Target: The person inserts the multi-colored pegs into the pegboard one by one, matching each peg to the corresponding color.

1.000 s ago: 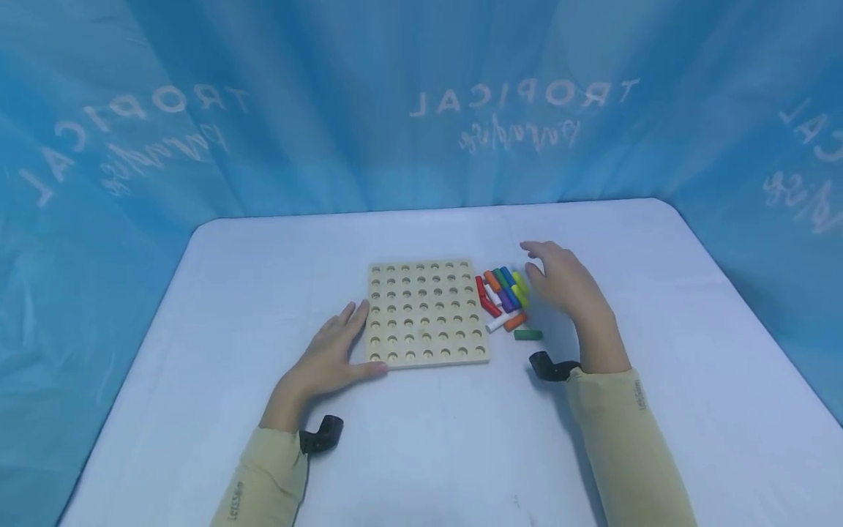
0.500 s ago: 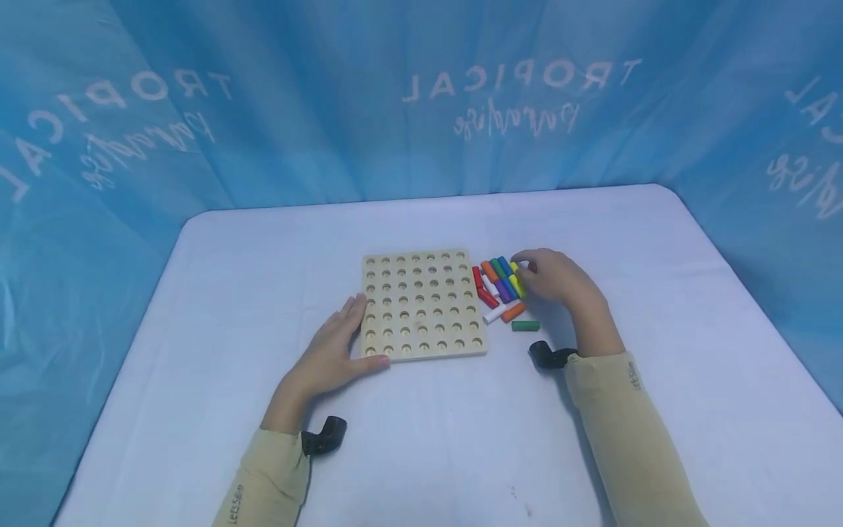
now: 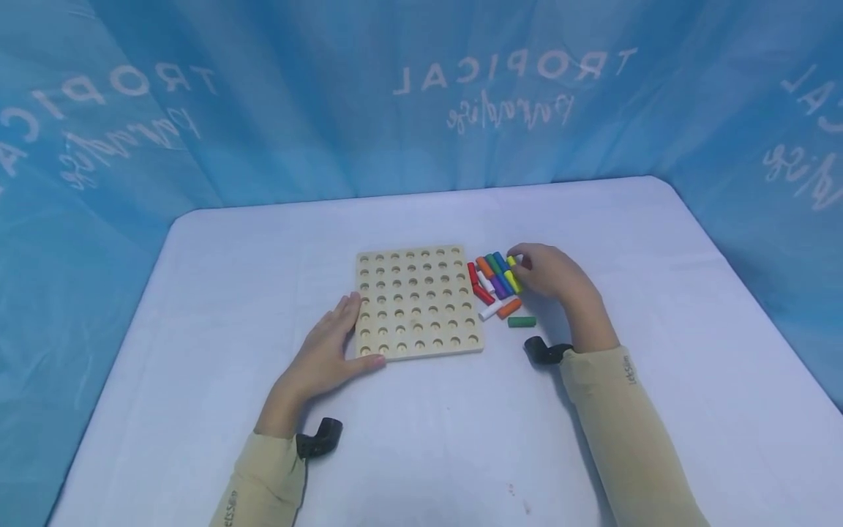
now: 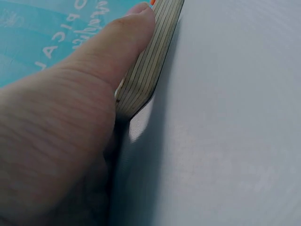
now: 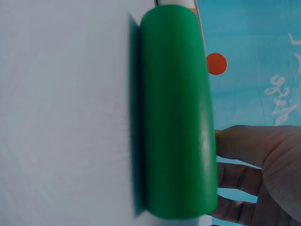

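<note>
A square wooden peg board (image 3: 418, 301) with rows of empty holes lies in the middle of the table. My left hand (image 3: 339, 340) rests flat against its near left corner, fingers along the left side and thumb (image 4: 117, 42) pressed on the board's layered front edge (image 4: 150, 61). Right of the board lies a pile of several coloured pegs (image 3: 495, 282). My right hand (image 3: 536, 271) is curled over the pile's right side, its fingertips pinching a yellow peg (image 3: 512, 272). A green peg (image 3: 522, 321) (image 5: 176, 113) lies apart, near that wrist.
The table is covered in white cloth (image 3: 421, 439), with rounded far corners. A blue printed curtain (image 3: 263, 110) closes off the back and both sides. An orange peg (image 3: 509, 308) and a white peg (image 3: 490, 310) lie at the pile's near edge.
My right hand has come down from hovering open above the pegs and curled its fingers onto the pile's right side. The left hand and the board have stayed put.
</note>
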A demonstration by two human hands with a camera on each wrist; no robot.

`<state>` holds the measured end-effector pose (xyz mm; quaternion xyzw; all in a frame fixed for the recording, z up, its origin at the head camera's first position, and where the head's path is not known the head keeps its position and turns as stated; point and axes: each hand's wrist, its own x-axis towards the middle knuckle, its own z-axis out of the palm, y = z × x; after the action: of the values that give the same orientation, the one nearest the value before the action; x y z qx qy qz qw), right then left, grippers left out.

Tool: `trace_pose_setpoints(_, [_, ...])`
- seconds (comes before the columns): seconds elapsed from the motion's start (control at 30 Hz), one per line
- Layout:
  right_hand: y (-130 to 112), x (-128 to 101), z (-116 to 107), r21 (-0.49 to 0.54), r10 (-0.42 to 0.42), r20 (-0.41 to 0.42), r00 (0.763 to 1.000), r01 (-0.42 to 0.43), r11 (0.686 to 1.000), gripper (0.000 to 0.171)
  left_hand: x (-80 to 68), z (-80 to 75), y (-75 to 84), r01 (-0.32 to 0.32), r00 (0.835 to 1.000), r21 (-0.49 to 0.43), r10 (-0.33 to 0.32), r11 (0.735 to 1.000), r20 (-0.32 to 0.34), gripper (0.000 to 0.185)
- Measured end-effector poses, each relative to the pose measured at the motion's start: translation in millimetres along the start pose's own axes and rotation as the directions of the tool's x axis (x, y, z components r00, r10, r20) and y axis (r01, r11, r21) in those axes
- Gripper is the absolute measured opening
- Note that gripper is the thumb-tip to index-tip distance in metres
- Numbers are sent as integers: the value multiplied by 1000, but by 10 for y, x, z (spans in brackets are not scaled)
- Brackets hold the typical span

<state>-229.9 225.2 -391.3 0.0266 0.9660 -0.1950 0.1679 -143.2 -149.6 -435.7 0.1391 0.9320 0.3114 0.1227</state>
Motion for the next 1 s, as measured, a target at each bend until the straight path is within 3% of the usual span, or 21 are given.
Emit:
trace_pose_setpoints(0.47, [-10, 30, -37, 10, 2, -83, 997, -2, 1000, 46, 11, -31, -3, 4, 1000, 1, -4, 1000, 5, 119])
trace_pose_setpoints(1.0, [-34, -10, -43, 126, 7, -172, 985, 15, 992, 46, 24, -27, -14, -1, 1000, 8, 1, 1000, 23, 120])
